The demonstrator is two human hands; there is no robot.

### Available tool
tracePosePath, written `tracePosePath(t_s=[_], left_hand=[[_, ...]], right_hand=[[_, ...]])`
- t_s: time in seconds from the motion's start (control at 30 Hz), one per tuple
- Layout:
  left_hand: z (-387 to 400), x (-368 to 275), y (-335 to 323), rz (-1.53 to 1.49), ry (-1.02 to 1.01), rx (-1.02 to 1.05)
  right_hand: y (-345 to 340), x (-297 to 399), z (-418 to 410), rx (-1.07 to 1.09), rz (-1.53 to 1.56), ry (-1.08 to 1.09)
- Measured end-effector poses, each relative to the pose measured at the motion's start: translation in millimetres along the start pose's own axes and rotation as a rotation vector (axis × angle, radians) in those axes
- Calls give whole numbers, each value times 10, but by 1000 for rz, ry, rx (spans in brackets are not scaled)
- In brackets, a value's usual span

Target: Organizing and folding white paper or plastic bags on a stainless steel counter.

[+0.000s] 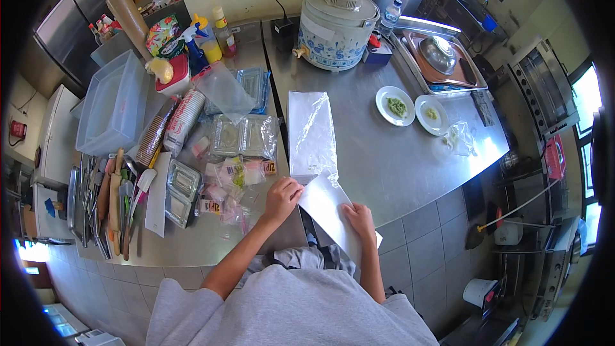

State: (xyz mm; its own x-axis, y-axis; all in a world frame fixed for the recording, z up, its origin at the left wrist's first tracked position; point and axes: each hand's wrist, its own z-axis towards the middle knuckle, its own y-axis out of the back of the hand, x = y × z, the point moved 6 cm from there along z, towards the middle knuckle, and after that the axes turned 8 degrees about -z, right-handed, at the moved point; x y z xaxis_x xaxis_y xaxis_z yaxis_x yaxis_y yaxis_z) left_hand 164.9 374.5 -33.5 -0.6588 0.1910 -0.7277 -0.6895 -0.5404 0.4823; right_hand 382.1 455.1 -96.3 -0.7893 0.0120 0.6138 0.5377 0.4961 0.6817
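My right hand [359, 221] holds the right edge of a white paper sheet [329, 209], thumb on top, at the table's front edge. The sheet slants down towards my body; whether it is one sheet or several layered together is unclear. At its upper left corner, my left hand [283, 202] pinches with curled fingers. Just beyond both hands lies a long white stack [311, 129] in clear plastic wrap, its near end loose and crinkled. The sheet's upper end meets this wrapping.
Left of the stack lie small zip bags [230, 185], clear plastic containers [245, 137], paper cups [185, 117] and utensils [115, 197]. A flowered rice warmer [336, 33] stands behind. To the right are two plates [408, 114] [444, 127] with green food and a metal tray [403, 53].
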Motion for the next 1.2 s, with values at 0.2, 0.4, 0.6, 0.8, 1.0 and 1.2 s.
tracePosePath(t_s=[0.2,0.4,0.6,0.8,1.0,1.2], left_hand=[[-33,-56,13,39,-35,-6],[-92,-53,7,100,-38,-11],[-130,-131,-9,136,-75,-16],[-172,-218,-65,100,-76,14],[-189,-221,-57,73,-63,-37],[-706,290,-325,-255,691,131]], right_hand=[[-54,-69,60,-51,33,1],[-105,-68,12,-112,125,-47],[-182,-23,7,-176,162,-37],[-217,-39,51,-183,257,-35],[-299,-245,117,-90,476,-49],[-281,-176,88,-55,507,-42]])
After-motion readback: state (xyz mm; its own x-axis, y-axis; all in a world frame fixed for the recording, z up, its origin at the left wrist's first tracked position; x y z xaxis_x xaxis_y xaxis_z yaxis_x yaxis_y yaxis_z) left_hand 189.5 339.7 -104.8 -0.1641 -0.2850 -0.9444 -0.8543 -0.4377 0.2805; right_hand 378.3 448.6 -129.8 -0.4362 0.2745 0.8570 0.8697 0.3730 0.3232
